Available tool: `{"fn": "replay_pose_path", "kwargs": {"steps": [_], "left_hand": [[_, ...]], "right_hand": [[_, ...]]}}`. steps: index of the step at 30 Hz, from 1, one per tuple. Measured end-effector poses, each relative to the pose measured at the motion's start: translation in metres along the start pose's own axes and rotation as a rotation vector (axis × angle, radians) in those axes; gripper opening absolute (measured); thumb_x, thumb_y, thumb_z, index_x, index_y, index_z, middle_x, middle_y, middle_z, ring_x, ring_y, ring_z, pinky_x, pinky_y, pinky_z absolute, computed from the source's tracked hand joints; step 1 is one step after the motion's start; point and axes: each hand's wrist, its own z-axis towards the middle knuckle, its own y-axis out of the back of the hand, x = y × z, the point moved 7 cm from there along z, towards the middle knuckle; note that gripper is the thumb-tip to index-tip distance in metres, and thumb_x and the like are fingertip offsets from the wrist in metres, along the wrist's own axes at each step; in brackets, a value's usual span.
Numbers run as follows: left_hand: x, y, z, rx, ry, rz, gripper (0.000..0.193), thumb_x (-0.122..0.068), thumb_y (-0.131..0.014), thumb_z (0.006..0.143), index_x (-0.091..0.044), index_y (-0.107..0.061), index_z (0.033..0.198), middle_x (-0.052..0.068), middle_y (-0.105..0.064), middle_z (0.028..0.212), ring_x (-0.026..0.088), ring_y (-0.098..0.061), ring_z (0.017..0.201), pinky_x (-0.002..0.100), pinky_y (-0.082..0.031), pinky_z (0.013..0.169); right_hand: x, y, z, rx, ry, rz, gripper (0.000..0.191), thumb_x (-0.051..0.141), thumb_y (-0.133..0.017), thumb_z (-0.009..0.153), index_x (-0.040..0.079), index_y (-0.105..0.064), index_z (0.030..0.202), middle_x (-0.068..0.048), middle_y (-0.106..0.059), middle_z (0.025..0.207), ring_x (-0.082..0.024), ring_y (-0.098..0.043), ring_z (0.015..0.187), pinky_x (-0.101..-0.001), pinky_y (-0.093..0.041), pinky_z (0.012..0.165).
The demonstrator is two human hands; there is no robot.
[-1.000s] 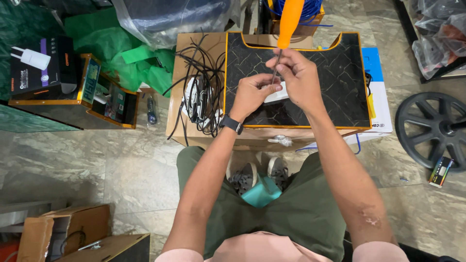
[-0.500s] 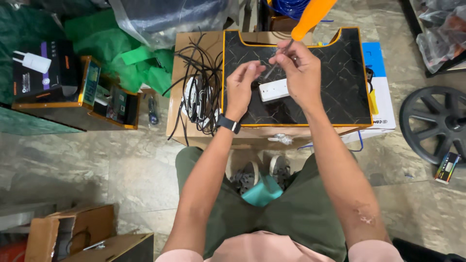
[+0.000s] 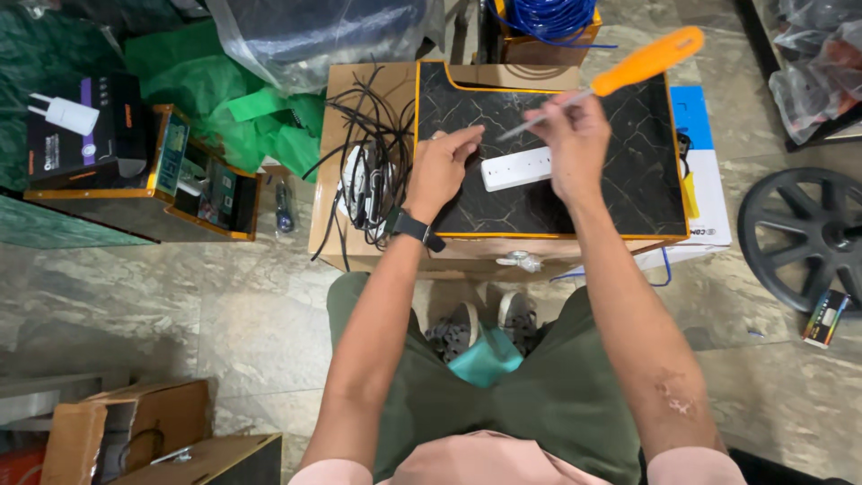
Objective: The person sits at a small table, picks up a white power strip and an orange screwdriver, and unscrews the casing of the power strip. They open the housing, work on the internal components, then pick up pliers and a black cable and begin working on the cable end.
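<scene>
My right hand grips a screwdriver with an orange handle; its metal shaft slants down-left, tip near my left fingers. My left hand, with a black watch on the wrist, hovers over the black marble-patterned board with its thumb and forefinger pinched; whether they hold anything is too small to tell. A white power strip lies flat on the board between both hands, partly under my right hand.
A tangle of black cables lies on the cardboard box left of the board. Small boxes and green sheets sit at left, a blue wire coil behind, a black wheel at right. Cardboard boxes stand lower left.
The power strip now lies on the board instead of being held up at the hands. My left hand has drawn left, and the screwdriver has swung from upright to slanting right.
</scene>
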Motion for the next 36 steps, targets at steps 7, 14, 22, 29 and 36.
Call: {"fn": "replay_pose_path", "kwargs": {"steps": [7, 14, 22, 29, 36], "left_hand": [[-0.005, -0.009, -0.005, 0.074, -0.043, 0.046, 0.023, -0.006, -0.076, 0.087, -0.015, -0.08, 0.108, 0.012, -0.075, 0.087, 0.03, -0.067, 0.086, 0.039, -0.055, 0.077], [-0.005, -0.001, -0.002, 0.042, -0.053, -0.078, 0.027, -0.003, -0.066, 0.094, -0.012, -0.075, 0.117, 0.008, -0.077, 0.1, 0.026, -0.07, 0.092, 0.036, -0.057, 0.081], [-0.007, 0.009, 0.0, -0.009, -0.038, -0.061, 0.021, -0.008, -0.069, 0.094, -0.011, -0.076, 0.114, 0.007, -0.078, 0.1, 0.026, -0.069, 0.088, 0.036, -0.056, 0.078], [-0.023, 0.003, -0.004, 0.113, -0.167, 0.064, 0.021, -0.007, -0.069, 0.087, -0.011, -0.076, 0.107, 0.007, -0.072, 0.103, 0.033, -0.063, 0.095, 0.042, -0.051, 0.086], [-0.027, 0.006, -0.005, 0.096, -0.164, 0.047, 0.02, -0.006, -0.067, 0.089, -0.011, -0.075, 0.107, 0.006, -0.072, 0.105, 0.034, -0.062, 0.097, 0.042, -0.051, 0.087]], "right_hand": [[-0.006, 0.031, -0.001, -0.127, -0.062, 0.22, 0.007, 0.002, -0.056, 0.106, 0.008, -0.053, 0.108, -0.007, -0.061, 0.099, -0.024, -0.07, 0.085, -0.0402, -0.062, 0.079], [0.016, 0.075, 0.011, -0.143, -0.112, 0.088, 0.001, 0.008, -0.056, 0.11, 0.008, -0.057, 0.111, -0.002, -0.051, 0.078, -0.013, -0.051, 0.061, -0.0284, -0.039, 0.054], [0.021, 0.073, -0.008, -0.107, 0.003, -0.77, 0.01, 0.011, -0.07, 0.101, 0.002, -0.071, 0.103, -0.002, -0.066, 0.078, -0.012, -0.06, 0.067, -0.0304, -0.047, 0.061], [0.017, 0.031, -0.014, -0.038, 0.173, -1.313, 0.016, 0.016, -0.079, 0.086, 0.004, -0.077, 0.096, -0.013, -0.074, 0.082, -0.028, -0.071, 0.073, -0.0393, -0.054, 0.069], [0.018, 0.046, -0.016, -0.057, 0.199, -1.072, 0.015, 0.014, -0.073, 0.099, 0.0, -0.074, 0.104, -0.015, -0.074, 0.088, -0.025, -0.073, 0.081, -0.0336, -0.055, 0.074]]}}
